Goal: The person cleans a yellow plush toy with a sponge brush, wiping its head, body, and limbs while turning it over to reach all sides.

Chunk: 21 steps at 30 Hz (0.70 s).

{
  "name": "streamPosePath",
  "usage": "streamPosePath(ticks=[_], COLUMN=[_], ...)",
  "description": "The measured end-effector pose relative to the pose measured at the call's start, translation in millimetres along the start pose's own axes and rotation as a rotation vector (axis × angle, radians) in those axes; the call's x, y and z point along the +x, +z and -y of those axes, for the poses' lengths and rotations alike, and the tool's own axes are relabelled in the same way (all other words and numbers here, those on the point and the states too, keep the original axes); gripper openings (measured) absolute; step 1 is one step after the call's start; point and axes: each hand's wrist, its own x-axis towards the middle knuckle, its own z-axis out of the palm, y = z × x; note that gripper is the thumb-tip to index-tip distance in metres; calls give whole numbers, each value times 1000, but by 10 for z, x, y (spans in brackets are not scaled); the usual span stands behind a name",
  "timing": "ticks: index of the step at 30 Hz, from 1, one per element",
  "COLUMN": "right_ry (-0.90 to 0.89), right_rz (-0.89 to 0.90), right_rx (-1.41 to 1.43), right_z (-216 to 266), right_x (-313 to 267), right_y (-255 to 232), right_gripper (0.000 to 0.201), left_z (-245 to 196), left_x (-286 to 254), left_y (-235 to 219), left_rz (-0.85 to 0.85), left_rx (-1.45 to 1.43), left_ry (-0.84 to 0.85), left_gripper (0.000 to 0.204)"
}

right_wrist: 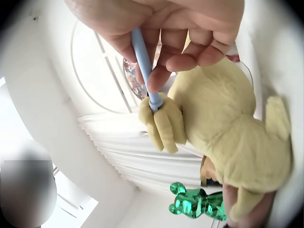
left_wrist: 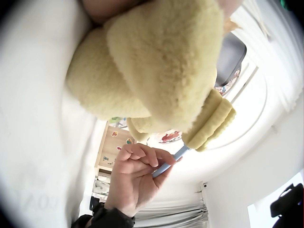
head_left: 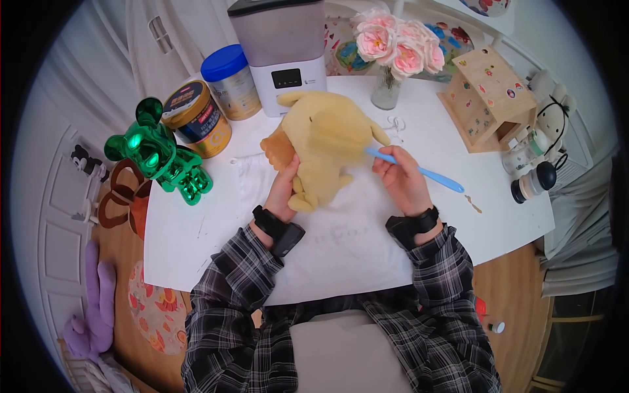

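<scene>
My left hand (head_left: pixel 282 191) grips a pale yellow plush toy (head_left: pixel 321 177) by its lower side, above the white table. The toy has floppy ears and a brown patch (head_left: pixel 278 152) at its left. In my right hand (head_left: pixel 405 182) is the blue handle (head_left: pixel 440 178) of a duster, pinched between thumb and fingers. The duster's ribbed yellow head (right_wrist: pixel 164 126) lies close beside the toy's head in the right wrist view; in the head view it is blurred and overlaps the toy's face. From the left wrist, the toy's fuzzy body (left_wrist: pixel 161 61) fills the upper middle.
A white cloth (head_left: pixel 354 242) lies under my hands. Around the table (head_left: pixel 452 216) stand a shiny green bear figure (head_left: pixel 157 150), two cans (head_left: pixel 196 118), a grey-white appliance (head_left: pixel 288 78), a vase of pink roses (head_left: pixel 386 92), a wooden house (head_left: pixel 488 98) and jars (head_left: pixel 534 182).
</scene>
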Motion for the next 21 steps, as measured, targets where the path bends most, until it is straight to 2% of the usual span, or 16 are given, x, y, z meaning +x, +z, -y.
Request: streamPosePath(ticks=[1,4,5,7,10,11,14,17,20,21], right_ry=[32,119,87,23,-93,-106,-37,21,88,63], right_rz=[24,130,133,141,70,50,-86,-6,209,243], right_rx=[-15,-381,-364,-330,94,159,39,-155,-589,-468], right_z=[-30,10,47,130,136,141,55,-6,100,97], right_x=[-7,-53,-64,-97,-49,-26,8,-38,-116,-124], right_y=[37,192,197,151,7,18,5,120,283,241], right_gripper=[29,29,29,28,30,28,28,27,29,29], left_z=[-3,-29,-32,-9,18,21,3,-22,0,15], left_x=[6,8,8,16,32,35,10,-4,18,17], left_y=[-38,-150,-164,-110,-57,-50,13,-9,-81,-85], left_rz=[3,73,108,48,2,-5,4,-1,27,29], left_rx=[12,124,173,101,46,38,3,-6,26,52], left_ry=[-8,-4,2,3,26,36,14,-16,34,41], left_gripper=[45,45,45,46,46,46,46,46,46,45])
